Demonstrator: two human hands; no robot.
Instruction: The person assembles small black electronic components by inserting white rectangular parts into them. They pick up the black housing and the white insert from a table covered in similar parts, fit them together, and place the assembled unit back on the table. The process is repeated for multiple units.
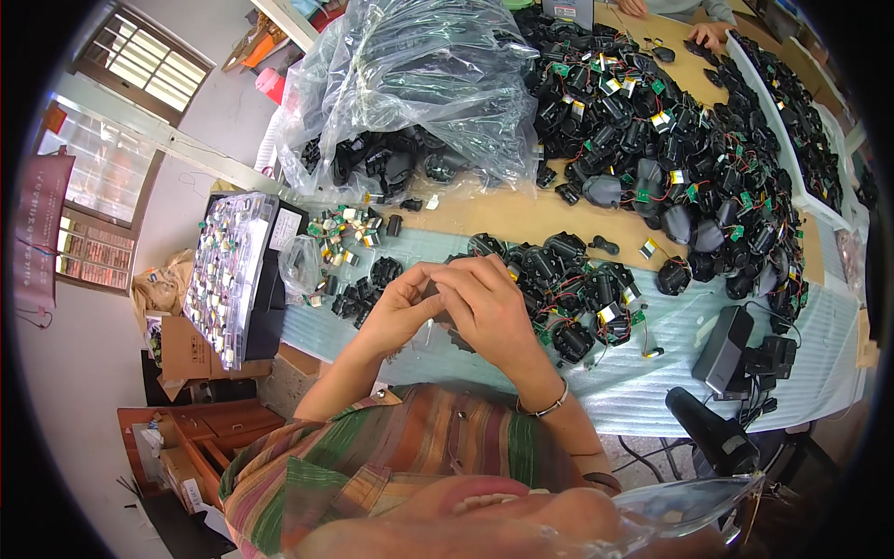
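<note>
My left hand [402,309] and my right hand [489,306] meet over the near side of the bench, fingers bent and closed together. Between them is a dark plastic part [432,291], mostly covered by the fingers, so its exact kind is hidden. Just right of my right hand lies a pile of black round housings [570,340] with red wires, small green circuit boards and silvery battery cells. Close to my left hand sit several black plastic pieces [352,303]. Beyond them is a cluster of small white-and-green components [346,228].
A large clear plastic bag [419,74] of black parts stands at the back. A big heap of wired housings [643,158] fills the far right. At left stands a tray of small components [223,270]. A black power adapter [724,349] lies right. Another person's hand [710,35] shows across the table.
</note>
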